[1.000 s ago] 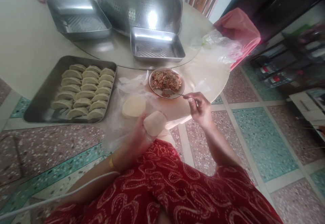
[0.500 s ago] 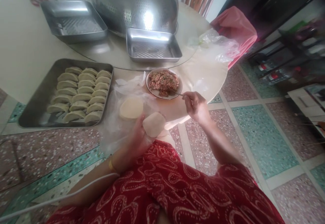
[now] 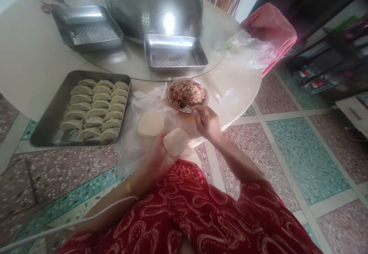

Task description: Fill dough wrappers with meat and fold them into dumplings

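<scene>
My left hand [image 3: 156,158] cupped palm-up, grip pinching a dough wrapper [image 3: 176,141] just below the filling bowl [image 3: 201,102], my right hand [image 3: 206,122] bent at its rim, grip pressed on a spoon [image 3: 186,106]

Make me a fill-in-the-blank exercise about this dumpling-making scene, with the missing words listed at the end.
1. The left hand holds a round white dough wrapper that has no ____ on it yet.
2. The right hand holds a metal spoon whose tip is in the round ____ of minced pink filling.
3. The folded pale dumplings lie in rows on a rectangular metal ____.

Missing words: filling; plate; tray
</scene>
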`<state>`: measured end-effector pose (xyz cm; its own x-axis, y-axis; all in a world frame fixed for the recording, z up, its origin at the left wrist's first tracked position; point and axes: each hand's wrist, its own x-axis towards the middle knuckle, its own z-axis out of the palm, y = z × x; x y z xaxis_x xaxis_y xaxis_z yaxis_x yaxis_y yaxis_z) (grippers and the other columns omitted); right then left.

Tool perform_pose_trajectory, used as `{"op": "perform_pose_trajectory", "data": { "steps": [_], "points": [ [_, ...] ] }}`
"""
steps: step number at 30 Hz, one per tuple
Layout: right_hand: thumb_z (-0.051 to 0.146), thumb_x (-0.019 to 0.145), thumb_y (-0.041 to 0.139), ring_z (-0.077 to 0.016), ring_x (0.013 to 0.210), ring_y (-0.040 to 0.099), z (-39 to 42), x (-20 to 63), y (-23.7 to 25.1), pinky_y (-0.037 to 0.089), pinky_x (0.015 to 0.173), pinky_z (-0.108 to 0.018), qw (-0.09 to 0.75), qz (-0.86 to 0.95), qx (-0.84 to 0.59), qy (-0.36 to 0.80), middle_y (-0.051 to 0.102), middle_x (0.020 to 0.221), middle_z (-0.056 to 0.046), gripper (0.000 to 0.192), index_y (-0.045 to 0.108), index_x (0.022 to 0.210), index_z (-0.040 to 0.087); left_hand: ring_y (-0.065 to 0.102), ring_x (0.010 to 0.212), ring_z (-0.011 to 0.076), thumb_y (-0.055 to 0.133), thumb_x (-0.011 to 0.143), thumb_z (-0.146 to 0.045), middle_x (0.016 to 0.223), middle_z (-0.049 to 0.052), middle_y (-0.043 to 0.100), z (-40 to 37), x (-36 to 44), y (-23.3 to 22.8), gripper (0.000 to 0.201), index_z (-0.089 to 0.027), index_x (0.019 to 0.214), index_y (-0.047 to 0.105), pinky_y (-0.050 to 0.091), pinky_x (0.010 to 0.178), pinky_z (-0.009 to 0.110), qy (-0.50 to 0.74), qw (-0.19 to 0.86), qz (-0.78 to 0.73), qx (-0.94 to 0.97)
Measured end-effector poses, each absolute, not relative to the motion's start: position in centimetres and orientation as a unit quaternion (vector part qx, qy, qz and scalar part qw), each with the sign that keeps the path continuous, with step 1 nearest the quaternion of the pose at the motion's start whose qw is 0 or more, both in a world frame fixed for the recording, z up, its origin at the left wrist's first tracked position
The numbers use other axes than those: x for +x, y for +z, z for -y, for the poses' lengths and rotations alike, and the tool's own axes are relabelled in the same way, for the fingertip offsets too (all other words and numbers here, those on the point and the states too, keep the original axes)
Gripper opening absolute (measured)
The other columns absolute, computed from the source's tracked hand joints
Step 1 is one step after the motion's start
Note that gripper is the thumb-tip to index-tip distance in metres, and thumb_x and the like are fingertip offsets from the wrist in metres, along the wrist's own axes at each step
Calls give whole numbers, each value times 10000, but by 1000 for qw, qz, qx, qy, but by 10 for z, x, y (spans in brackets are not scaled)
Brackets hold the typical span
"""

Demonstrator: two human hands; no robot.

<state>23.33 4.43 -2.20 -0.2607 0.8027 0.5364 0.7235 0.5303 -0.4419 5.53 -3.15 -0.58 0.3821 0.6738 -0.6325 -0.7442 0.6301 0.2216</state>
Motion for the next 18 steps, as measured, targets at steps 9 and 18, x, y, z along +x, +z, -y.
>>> {"op": "perform_pose_trajectory", "data": {
  "steps": [9,18],
  "points": [
    [178,961,452,-230,903,704,-40,247,-36,624,756,-420,376,832,-404,65,763,971,-81,245,638,1100,256,711,1017,237,375,1022,-446,1122,150,741,28,55,-6,526,-75,1335,578,565,798,290,432,827,-355,-60],
    [105,949,490,-206,1025,701,-53,255,-28,637,838,-428,367,864,-340,55,761,1132,-49,314,647,1153,286,702,1044,237,410,1007,-458,1149,138,734,29,55,-5,541,-92,1383,545,557,856,300,433,832,-342,-62]
  ]
}}
